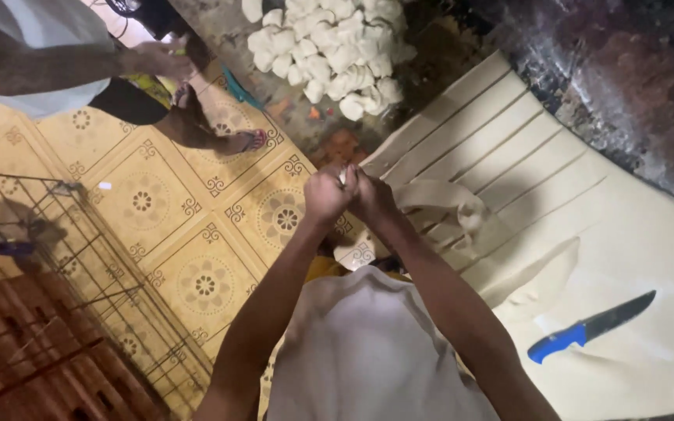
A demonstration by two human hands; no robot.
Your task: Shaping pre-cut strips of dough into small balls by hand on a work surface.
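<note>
Both hands, left hand (328, 191) and right hand (370, 196), pinch one dough strip (442, 204) together beside the cut dough sheet (626, 257); it looks soft, stretchy, best gripped near its end.

From my remote seat I see a floor of yellow ceramic tiles with brown floral medallions (196, 234) filling the middle and nine o'clock. At seven o'clock stands a dark wire rack of thin metal bars (64, 288), and under it a reddish-brown slatted wooden surface (33, 366). A dark mottled stone countertop (626, 70) runs from twelve to three o'clock. At eleven o'clock another person's sandalled foot (235, 142) rests on the tiles. The light is dim and warm.
</note>
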